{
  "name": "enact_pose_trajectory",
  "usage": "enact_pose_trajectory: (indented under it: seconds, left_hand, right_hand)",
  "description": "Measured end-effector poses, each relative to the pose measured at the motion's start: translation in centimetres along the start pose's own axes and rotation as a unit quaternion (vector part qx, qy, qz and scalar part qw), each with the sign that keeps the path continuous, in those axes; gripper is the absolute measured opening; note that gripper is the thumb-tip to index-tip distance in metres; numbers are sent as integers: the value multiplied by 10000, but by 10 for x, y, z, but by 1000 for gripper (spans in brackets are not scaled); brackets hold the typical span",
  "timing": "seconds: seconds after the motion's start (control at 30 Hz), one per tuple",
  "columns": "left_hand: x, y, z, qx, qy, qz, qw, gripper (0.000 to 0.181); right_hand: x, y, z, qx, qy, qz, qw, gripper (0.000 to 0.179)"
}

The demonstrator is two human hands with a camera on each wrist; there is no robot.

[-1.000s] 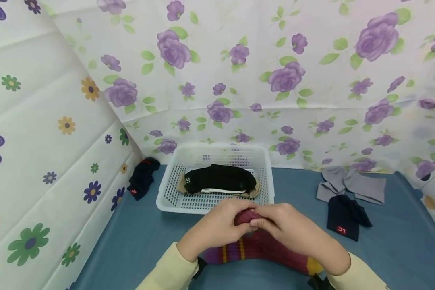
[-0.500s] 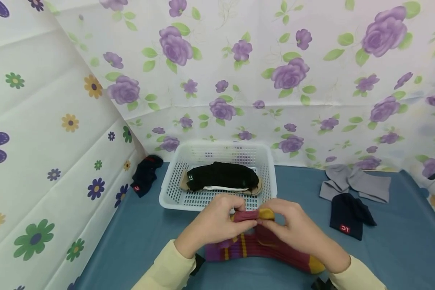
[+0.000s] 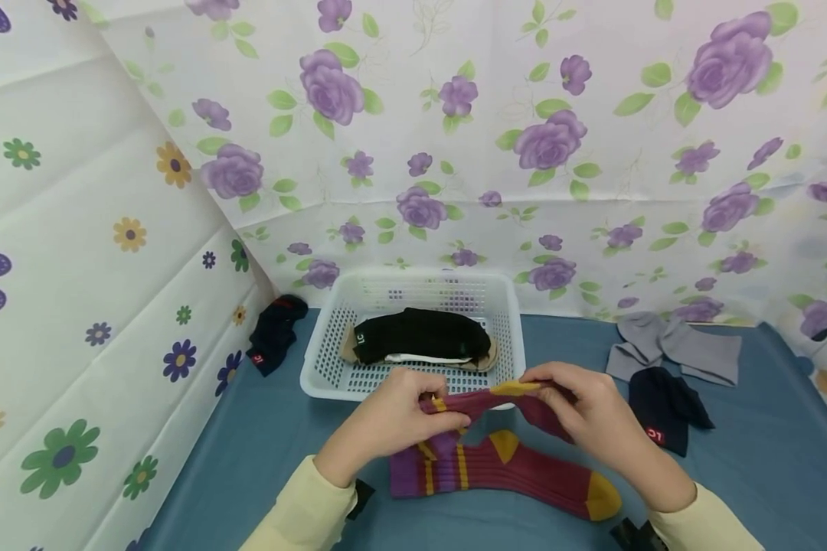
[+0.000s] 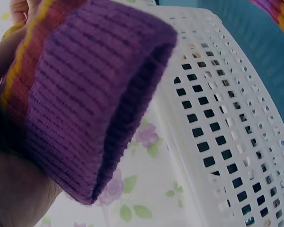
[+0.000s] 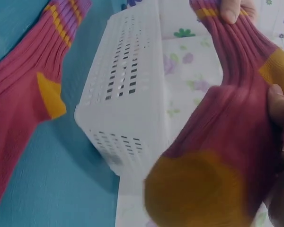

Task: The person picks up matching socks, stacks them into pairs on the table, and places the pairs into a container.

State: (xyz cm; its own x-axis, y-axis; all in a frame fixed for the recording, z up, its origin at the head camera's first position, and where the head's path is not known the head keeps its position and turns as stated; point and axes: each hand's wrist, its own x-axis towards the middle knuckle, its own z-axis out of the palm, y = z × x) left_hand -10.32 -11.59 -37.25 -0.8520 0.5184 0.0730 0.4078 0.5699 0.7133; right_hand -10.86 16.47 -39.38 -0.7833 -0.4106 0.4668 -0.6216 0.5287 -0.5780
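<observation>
My left hand (image 3: pixel 394 417) pinches a maroon sock (image 3: pixel 472 402) near its purple ribbed cuff (image 4: pixel 90 90), whose mouth gapes slightly in the left wrist view. At the sock's yellow heel my right hand (image 3: pixel 582 405) grips it between thumb and fingers. The foot hangs down, its yellow toe (image 5: pixel 199 189) nearest the right wrist camera. Both hands hold the sock stretched sideways in the air, in front of the basket. Below them a matching sock (image 3: pixel 531 478) lies flat on the blue cloth, purple cuff to the left, yellow toe to the right.
A white perforated basket (image 3: pixel 322 367) holds a folded black sock (image 3: pixel 420 340) over white and beige ones. One navy sock (image 3: pixel 273 337) lies left of it. Grey socks (image 3: pixel 703 356) and another navy sock (image 3: pixel 651 409) lie at the right. Flowered sheets form the back and sides.
The sock was bunched between both hands. My right hand has moved right, drawing it out lengthwise, while my left hand shifted slightly left. The flat sock is more exposed now.
</observation>
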Motion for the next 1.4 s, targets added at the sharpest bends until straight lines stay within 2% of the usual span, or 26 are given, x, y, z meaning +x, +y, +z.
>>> enact_pose_trajectory:
  seconds: [0.17,0.27,0.37,0.43,0.57,0.67,0.8,0.87,1.03,1.1,1.2,1.3,1.4]
  left_hand:
    - [0,-5,-6,75,112,69,9999,11]
    - [-2,-9,-9,214,310,9,9993,9]
    - [-5,-13,-9,255,357,-139,9989,11]
    - [-6,-15,-8,218,228,-257,9992,14]
    - [-10,-18,-5,262,-42,-461,9986,31]
    - [-12,-20,-3,447,-121,-621,9970,44]
    - [-15,-24,1,415,-172,-793,9958,46]
    - [-17,-28,4,319,-207,-790,9961,45]
    - [-25,-40,14,-82,-552,-860,9947,28]
    - [-27,-46,20,-247,-681,-1069,9916,19]
    - [-30,-56,31,-305,-760,-1544,9846,13]
    - [-33,-64,40,-258,-749,-1937,9779,14]
    - [-33,-69,45,-275,-714,-2135,9739,14]
  right_hand:
    - [-4,7,-3,-712,157,-211,9971,22]
    - [-7,11,-7,-1204,129,-192,9925,15]
    - [-12,13,-9,-1405,-4,-64,9901,10]
    - [-14,13,-10,-1409,-78,17,9900,9]
    - [-19,10,-11,-1193,-344,351,9916,7]
    - [-25,5,-11,-888,-655,636,9919,6]
    - [-35,0,-11,-591,-1005,963,9885,5]
    - [-40,2,-12,-516,-1217,1255,9832,6]
    - [-52,18,-9,-270,-1966,2031,9588,23]
    - [-55,26,-5,-209,-2209,2193,9501,26]
    - [-57,36,4,-247,-2433,2348,9408,27]
    - [-57,43,14,-329,-2541,2426,9357,26]
    - [-56,47,24,-486,-2551,2503,9327,22]
